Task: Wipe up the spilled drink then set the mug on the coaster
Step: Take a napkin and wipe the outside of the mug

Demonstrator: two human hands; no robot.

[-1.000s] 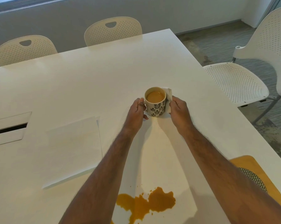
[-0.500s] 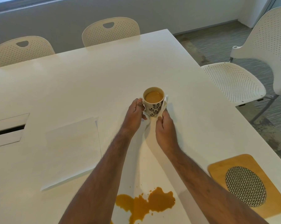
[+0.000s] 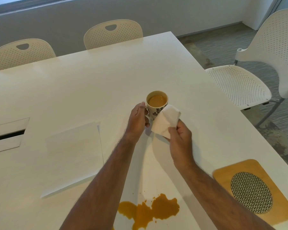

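Here, a mug (image 3: pixel 157 104) is steadied while a napkin (image 3: pixel 166 122) is readied for wiping.
The left hand (image 3: pixel 138 119) curls around the mug's handle side, probably to keep the full cup upright at frame centre on the table (image 3: pixel 90 90). The right hand (image 3: pixel 179 136) pinches the folded white napkin between thumb and fingers, its upper part lying against the mug's wall. The spill (image 3: pixel 148 211) sits unwiped at the lower centre; the coaster (image 3: pixel 252 191) waits bare at lower right, well apart from the mug.
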